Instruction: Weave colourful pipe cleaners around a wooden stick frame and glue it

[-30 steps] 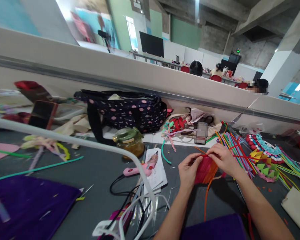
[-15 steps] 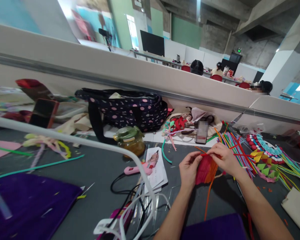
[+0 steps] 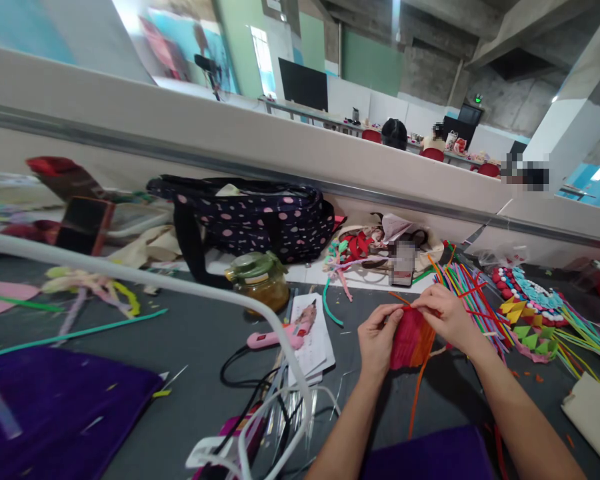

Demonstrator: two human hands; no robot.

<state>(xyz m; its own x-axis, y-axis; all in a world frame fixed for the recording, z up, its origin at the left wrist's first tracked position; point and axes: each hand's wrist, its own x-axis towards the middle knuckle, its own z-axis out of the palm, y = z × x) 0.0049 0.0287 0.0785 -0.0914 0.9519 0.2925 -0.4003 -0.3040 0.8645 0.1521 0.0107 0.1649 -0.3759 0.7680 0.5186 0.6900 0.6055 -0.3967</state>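
Observation:
A small panel of fuzzy pipe cleaners, striped magenta, red and orange, hangs upright between my hands. My left hand is closed in a pinch on its top left edge, thumb pressed to the fingers. At the top right edge, my right hand pinches the red strip along the panel's top; its fingertips partly hide what they grip. A loose orange pipe cleaner trails down from the panel's lower right side. Just beyond my right hand lies a bundle of coloured pipe cleaners.
A pink glue gun rests on white papers, beside a glass jar. White tubing arches across the left. A dotted bag and phone stand near the partition. Purple cloth lies left.
Almost nothing differs. Both hands keep their pinch at the panel's top edge, with the right fingers shifted very slightly left; the view has drifted a little.

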